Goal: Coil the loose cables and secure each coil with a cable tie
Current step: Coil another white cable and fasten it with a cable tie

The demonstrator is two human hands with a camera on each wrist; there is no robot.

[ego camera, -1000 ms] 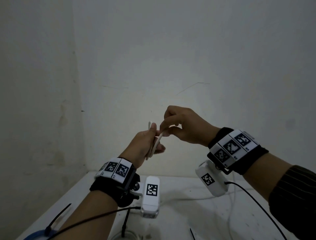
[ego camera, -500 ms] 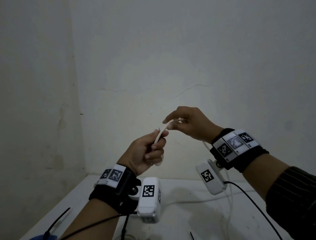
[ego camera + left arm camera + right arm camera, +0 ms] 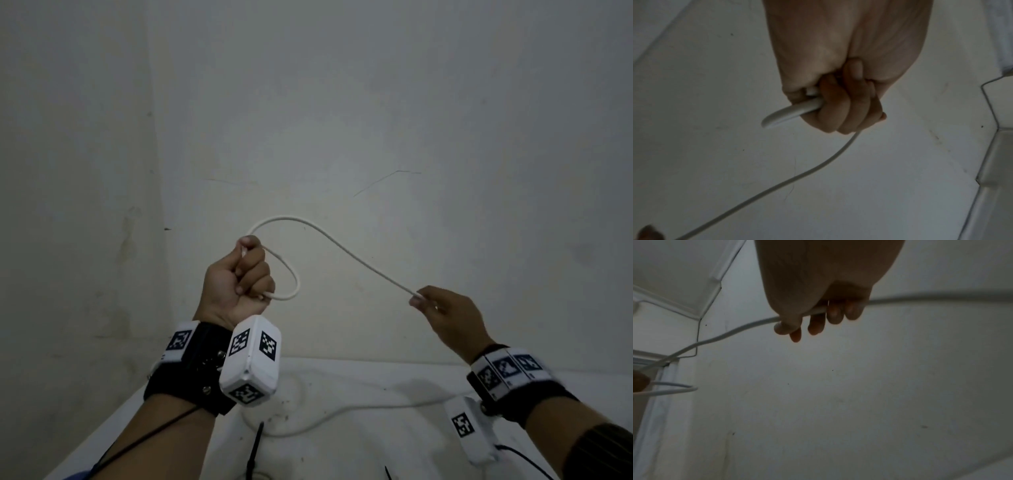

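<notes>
Currently my left hand (image 3: 239,277) is clenched into a fist around the white cable (image 3: 346,247), raised in front of the wall, well above the tabletop (image 3: 376,455). The left wrist view shows the fingers (image 3: 840,112) curled tight with one bend of cable protruding from the fist. One small loop hangs from this hand on its right side, and the cable leaves the top of the fist, arches up and over, then descends to the right.

My right hand (image 3: 448,318) pinches that descending run between thumb and fingertips, lower than the left hand and well apart from it. The right wrist view shows the cable passing through the hand and continuing out the far side.

Key relation: the free span runs left-high to right-low between the two hands, with its long axis on that diagonal. The left hand holds the coil; the right hand holds the feed. In my judgement, the next turn requires the right hand to carry its pinch point back to the left fist.

The cable is thin, white, smooth and round in section. Its slack lies in curves on the white tabletop below, near the middle. A black cable tie (image 3: 254,448) lies near the front edge, untouched.
</notes>
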